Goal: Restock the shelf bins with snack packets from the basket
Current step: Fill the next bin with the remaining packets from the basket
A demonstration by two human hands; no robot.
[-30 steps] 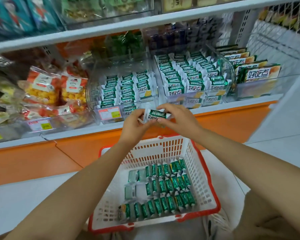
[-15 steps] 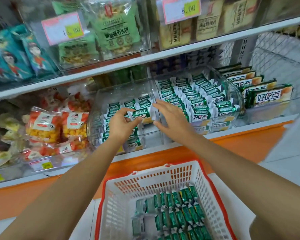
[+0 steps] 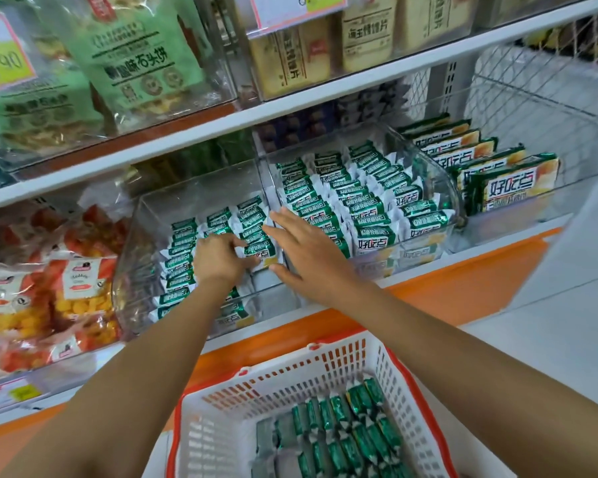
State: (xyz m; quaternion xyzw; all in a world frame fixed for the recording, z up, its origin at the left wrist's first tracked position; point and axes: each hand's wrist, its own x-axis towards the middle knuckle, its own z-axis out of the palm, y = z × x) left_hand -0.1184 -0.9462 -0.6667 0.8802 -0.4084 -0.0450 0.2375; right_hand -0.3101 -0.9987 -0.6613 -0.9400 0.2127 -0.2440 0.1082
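A clear plastic bin (image 3: 142, 243) on the lower shelf holds rows of green-and-white snack packets. My left hand (image 3: 220, 258) reaches into it and pinches the front green packet (image 3: 261, 253) of the right-hand row. My right hand (image 3: 306, 246) hovers beside that packet with fingers straight and spread, over the wall between the two bins. A white basket with a red rim (image 3: 218, 422) sits below, with several green packets (image 3: 346, 429) lined up inside.
The neighbouring clear bin (image 3: 442, 188) is packed full with the same packets. Larger green boxes (image 3: 508, 181) stand further right. Orange snack bags (image 3: 49, 291) fill the left bin. The upper shelf edge (image 3: 290, 105) overhangs the bins.
Both hands carried a packet up from above the basket into the left bin. My right hand let go and spread open; the left hand stays on the packet. The view came closer.
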